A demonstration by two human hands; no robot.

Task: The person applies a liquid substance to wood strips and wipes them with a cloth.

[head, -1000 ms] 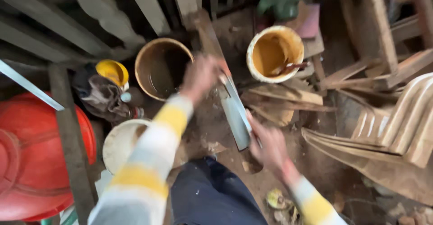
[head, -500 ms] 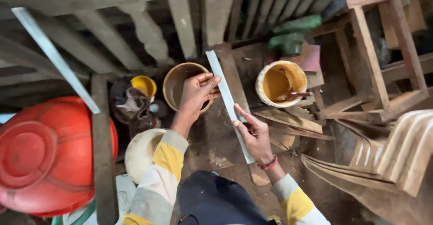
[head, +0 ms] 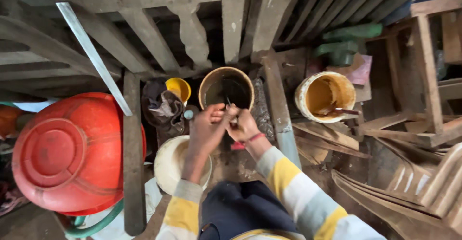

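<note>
My left hand [head: 206,127] and right hand [head: 243,124] meet just below the dark bucket [head: 226,87], fingers pinched together on a thin tool [head: 230,104], possibly a brush. An orange tub [head: 72,153] sits well apart.

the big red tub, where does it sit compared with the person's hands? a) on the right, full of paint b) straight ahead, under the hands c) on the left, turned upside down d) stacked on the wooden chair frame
c: the big red tub lies bottom-up at the left of the view, well to the left of the left hand and right hand, which meet over the brown bucket.
</note>
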